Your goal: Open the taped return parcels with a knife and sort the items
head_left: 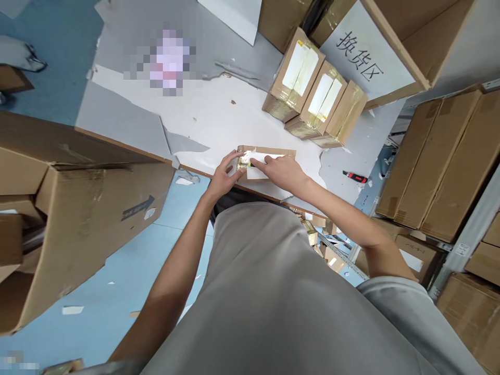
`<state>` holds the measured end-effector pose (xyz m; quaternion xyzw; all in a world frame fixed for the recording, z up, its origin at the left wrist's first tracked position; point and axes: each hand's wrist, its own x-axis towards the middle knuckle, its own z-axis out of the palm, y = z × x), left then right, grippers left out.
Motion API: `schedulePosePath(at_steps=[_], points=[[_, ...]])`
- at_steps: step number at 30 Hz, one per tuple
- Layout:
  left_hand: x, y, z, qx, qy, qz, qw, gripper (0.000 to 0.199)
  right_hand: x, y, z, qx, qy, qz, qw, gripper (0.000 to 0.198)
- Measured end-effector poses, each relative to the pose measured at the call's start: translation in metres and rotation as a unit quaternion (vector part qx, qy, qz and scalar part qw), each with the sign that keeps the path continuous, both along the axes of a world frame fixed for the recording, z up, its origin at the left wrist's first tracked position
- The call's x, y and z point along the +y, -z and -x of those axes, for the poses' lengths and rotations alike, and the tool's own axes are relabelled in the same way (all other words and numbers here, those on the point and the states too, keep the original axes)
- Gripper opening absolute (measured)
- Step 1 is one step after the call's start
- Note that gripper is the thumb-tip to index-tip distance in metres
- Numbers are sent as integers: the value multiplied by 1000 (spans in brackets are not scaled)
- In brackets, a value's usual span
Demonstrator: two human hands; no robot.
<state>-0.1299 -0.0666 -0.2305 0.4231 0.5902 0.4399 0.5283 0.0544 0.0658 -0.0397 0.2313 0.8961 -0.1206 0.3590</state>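
A small cardboard box (287,152) lies at the table's near edge, with a white label (258,174) and shiny tape on its top. My left hand (224,177) holds the box's left end, thumb and forefinger spread to either side of the taped part. From the right, my right hand (286,171) reaches over the box with its forefinger stretched out onto the label. A small yellow-and-black mark shows by that fingertip. The label looks torn or wrinkled near the left end. The other fingers of the right hand are partly hidden.
Three taped boxes (315,94) stand at the table's back right, beside a handwritten sign (361,54). A red-and-black box cutter (355,177) lies to the right. A large open carton (113,208) stands at the left. Shelves with long cartons (429,161) line the right.
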Motion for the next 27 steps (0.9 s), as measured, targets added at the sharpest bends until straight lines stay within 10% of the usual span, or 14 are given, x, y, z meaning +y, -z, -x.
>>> schedulePosePath(at_steps=[17,27], points=[[-1,-7,-28,14,-36,-2,999,59,13,-6,-51,-46,27,12,998,66],[22,-12,-22,184,-146,-45,971,29,-12,-2,-17,6,93,40,995,58]])
